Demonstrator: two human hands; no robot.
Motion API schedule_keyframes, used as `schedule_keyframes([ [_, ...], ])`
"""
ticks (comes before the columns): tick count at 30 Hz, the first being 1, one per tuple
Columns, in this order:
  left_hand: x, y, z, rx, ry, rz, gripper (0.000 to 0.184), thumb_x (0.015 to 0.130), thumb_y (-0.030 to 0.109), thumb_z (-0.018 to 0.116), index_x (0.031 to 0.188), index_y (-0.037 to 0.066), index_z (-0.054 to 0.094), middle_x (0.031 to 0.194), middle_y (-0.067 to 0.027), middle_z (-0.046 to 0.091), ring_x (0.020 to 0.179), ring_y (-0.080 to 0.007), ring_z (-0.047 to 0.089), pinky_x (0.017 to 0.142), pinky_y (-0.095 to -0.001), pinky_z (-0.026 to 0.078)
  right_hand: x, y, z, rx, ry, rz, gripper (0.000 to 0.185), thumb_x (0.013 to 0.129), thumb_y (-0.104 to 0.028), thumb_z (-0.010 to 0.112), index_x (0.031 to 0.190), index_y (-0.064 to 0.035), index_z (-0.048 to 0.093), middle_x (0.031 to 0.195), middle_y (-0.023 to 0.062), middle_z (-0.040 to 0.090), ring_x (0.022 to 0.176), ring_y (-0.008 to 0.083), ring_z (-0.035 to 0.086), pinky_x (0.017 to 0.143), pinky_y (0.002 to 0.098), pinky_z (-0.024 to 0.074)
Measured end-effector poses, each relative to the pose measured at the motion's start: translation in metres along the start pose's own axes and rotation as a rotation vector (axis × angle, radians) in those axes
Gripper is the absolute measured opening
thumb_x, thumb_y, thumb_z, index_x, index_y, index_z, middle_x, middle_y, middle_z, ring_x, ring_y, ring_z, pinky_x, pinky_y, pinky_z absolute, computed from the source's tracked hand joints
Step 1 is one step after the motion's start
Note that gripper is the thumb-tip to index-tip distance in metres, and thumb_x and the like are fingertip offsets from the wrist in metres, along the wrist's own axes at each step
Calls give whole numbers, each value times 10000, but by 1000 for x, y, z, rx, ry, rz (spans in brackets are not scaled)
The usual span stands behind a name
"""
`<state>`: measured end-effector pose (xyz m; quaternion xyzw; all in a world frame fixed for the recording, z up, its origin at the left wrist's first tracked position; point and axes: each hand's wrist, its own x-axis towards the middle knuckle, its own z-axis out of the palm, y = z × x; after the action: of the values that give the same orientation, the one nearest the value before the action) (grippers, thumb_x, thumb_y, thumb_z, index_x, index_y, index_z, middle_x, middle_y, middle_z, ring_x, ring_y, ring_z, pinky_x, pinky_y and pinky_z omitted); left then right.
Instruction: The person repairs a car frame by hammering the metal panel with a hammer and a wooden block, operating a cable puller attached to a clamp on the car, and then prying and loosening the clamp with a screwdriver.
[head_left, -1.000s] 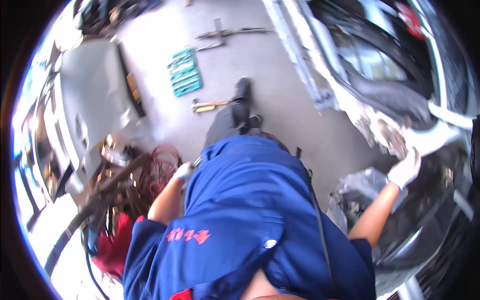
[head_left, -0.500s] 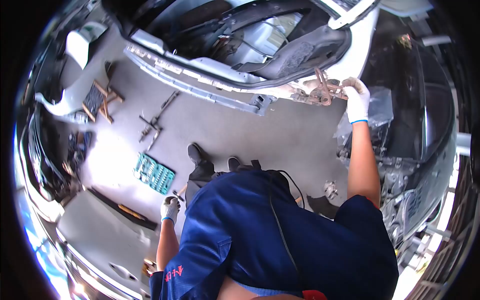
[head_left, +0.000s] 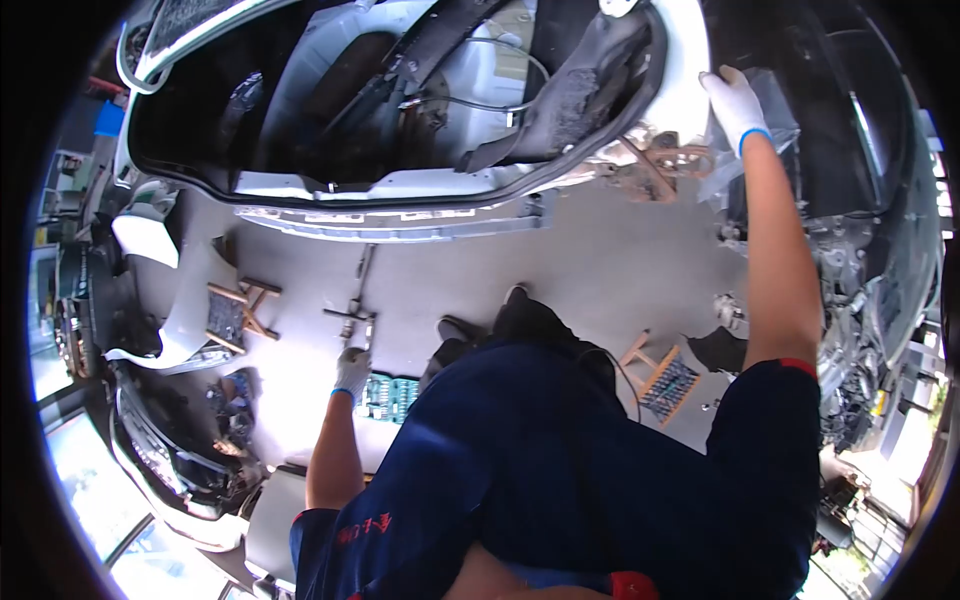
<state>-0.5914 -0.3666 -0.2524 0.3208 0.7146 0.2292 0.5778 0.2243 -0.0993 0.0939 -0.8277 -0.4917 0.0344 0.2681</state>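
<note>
My right hand (head_left: 735, 103), in a white glove with a blue cuff, reaches to the edge of the white car body (head_left: 686, 85). Its fingers look apart, with the tips at the panel edge; whether they press on it I cannot tell. Below it is a rusty metal bracket (head_left: 655, 170) at the corner of the car. My left hand (head_left: 352, 372), also gloved, hangs low over the floor with its fingers curled. Something dark shows at the fingers, too small to name. In the picture it is beside the green socket set (head_left: 390, 397) and a long metal tool (head_left: 352, 312) on the floor.
Folding stools stand at the left (head_left: 228, 315) and right (head_left: 668, 385). A white body panel (head_left: 190, 300) and a dark bumper (head_left: 165, 440) are at the left. Clear plastic sheeting (head_left: 775, 115) hangs by a dark vehicle (head_left: 850, 110) on the right.
My right hand has left the rusty bracket and moved up to the white body edge. My left hand has come forward. The view has shifted, showing more of the car's open compartment.
</note>
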Motion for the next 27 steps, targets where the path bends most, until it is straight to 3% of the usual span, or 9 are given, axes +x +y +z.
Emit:
schedule_keyframes([
  [3, 6, 22, 18, -64, 44, -15, 80, 1016, 112, 697, 1050, 40, 696, 863, -33, 682, 740, -123, 629, 637, -290, 513, 11, -37, 34, -230, -64, 309, 842, 998, -561, 646, 1527, 81, 514, 1451, 364, 647, 1372, 477, 638, 1184, 453, 472],
  [7, -10, 102, 75, -239, 52, -183, 101, 1026, 102, 694, 1108, 42, 690, 903, -80, 723, 674, -147, 672, 566, -274, 529, 18, -21, 32, -255, -103, 213, 854, 1051, -580, 573, 1518, 128, 473, 1375, 415, 655, 1343, 514, 639, 1147, 490, 487],
  [15, 138, 295, 206, 330, -261, 399, 279, 1016, 196, 671, 1181, -16, 749, 1073, -132, 800, 968, -254, 745, 916, -381, 586, 6, -13, 42, -234, 53, 99, 780, 1059, -599, 579, 1494, 47, 536, 1303, 370, 703, 1268, 530, 661, 1086, 539, 510],
  [19, 276, 348, 303, 500, -512, 539, 245, 1005, 205, 679, 1183, 84, 796, 1085, -165, 816, 1032, -274, 783, 951, -364, 583, -3, -7, 44, -212, 108, 131, 653, 1060, -570, 594, 1471, -63, 600, 1242, 314, 743, 1215, 521, 685, 1031, 526, 539],
  [20, 308, 357, 330, 566, -565, 630, 224, 1066, 168, 666, 1196, 39, 795, 1078, -114, 825, 1019, -196, 777, 921, -327, 596, -7, -24, 44, -183, 135, 135, 649, 1053, -568, 601, 1463, -65, 605, 1229, 310, 751, 1202, 524, 691, 1026, 530, 544],
  [21, 333, 373, 357, 720, -574, 716, 269, 1046, 236, 656, 1205, 74, 801, 1131, -148, 815, 1083, -284, 767, 974, -389, 591, -9, -73, 34, -159, 148, 183, 503, 1034, -347, 656, 1444, -61, 600, 1172, 303, 756, 1146, 467, 734, 978, 529, 565],
  [22, 354, 383, 380, 869, -574, 800, 315, 1026, 305, 647, 1214, 109, 807, 1183, -181, 804, 1147, -373, 757, 1026, -452, 586, -12, -80, 33, -154, 145, 210, 477, 1034, -345, 653, 1410, -54, 609, 1158, 308, 754, 1132, 477, 733, 965, 530, 568],
  [25, 412, 385, 449, 1113, -670, 815, 428, 998, 369, 662, 1335, 129, 768, 1373, -190, 740, 1336, -390, 660, 1168, -467, 510, -8, -86, 37, -154, 164, 260, 427, 1034, -340, 645, 1326, -29, 624, 1091, 312, 754, 1070, 506, 736, 909, 539, 579],
  [27, 433, 367, 488, 1222, -645, 780, 615, 971, 388, 695, 1529, 139, 631, 1628, -243, 521, 1464, -431, 545, 1238, -481, 447, 0, -71, 40, -204, 177, 217, 431, 1023, -335, 656, 1318, -22, 633, 1071, 306, 758, 1050, 503, 742, 891, 539, 584],
])
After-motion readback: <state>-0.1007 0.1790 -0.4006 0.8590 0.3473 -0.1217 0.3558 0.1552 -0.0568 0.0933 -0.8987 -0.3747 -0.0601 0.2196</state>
